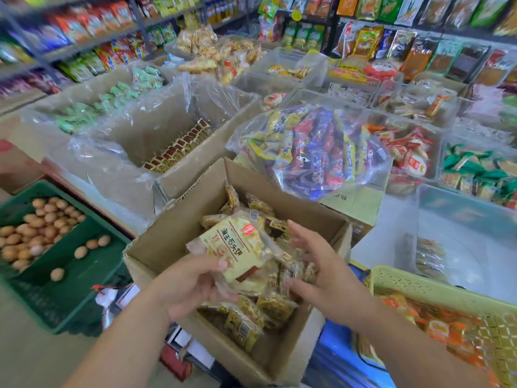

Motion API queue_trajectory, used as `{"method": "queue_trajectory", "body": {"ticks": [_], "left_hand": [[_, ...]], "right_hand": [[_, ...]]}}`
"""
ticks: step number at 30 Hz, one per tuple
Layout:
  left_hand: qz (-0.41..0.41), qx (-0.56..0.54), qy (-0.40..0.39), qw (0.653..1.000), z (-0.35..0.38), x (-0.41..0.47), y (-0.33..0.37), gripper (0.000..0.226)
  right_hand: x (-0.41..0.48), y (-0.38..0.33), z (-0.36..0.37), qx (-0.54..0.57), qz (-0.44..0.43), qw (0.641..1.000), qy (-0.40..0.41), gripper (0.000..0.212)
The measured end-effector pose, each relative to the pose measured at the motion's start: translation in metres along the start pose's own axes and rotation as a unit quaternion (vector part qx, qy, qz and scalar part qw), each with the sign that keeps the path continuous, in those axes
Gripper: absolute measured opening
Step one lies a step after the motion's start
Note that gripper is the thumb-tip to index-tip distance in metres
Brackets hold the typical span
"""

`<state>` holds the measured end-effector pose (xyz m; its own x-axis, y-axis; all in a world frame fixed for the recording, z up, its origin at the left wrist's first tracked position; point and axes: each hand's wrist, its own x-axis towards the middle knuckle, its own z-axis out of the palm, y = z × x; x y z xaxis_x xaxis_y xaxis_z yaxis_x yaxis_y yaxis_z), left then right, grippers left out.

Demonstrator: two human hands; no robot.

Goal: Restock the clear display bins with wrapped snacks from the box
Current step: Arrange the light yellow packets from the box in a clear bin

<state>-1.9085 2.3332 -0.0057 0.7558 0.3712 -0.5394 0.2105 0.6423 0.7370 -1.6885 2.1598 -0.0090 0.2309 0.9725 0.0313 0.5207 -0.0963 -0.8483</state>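
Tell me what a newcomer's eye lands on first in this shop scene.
First, the two hands over the open cardboard box at bottom centre: the left hand grips a pale yellow snack packet, the right hand is spread open beside it. Then the bulging clear bag of blue, red and yellow wrapped snacks behind the box, and the green crate of eggs at left.
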Motion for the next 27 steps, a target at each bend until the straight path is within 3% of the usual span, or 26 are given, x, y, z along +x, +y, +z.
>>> {"method": "queue_trajectory", "body": {"ticks": [3,9,13,20,27], "left_hand": [[-0.023,-0.043,-0.038,0.998,0.042,0.004,-0.015,0.081],[-0.036,-0.062,-0.059,0.996,0.122,0.028,-0.036,0.087],[-0.037,-0.026,-0.076,0.996,0.170,0.043,-0.047,0.074],[-0.016,-0.024,-0.026,0.999,0.237,0.072,-0.064,0.074],[0.046,-0.042,-0.038,0.997,0.275,0.103,-0.077,0.097]], "right_hand": [[-0.008,-0.008,-0.033,-0.025,-0.084,0.996,-0.026,0.090],[-0.040,0.017,-0.095,-0.044,-0.115,0.989,-0.082,0.073],[-0.056,0.044,-0.125,0.018,-0.095,0.994,-0.041,0.057],[-0.078,0.092,-0.154,0.088,-0.075,0.993,0.032,0.048],[-0.091,0.126,-0.184,0.091,-0.046,0.986,0.135,0.021]]}}
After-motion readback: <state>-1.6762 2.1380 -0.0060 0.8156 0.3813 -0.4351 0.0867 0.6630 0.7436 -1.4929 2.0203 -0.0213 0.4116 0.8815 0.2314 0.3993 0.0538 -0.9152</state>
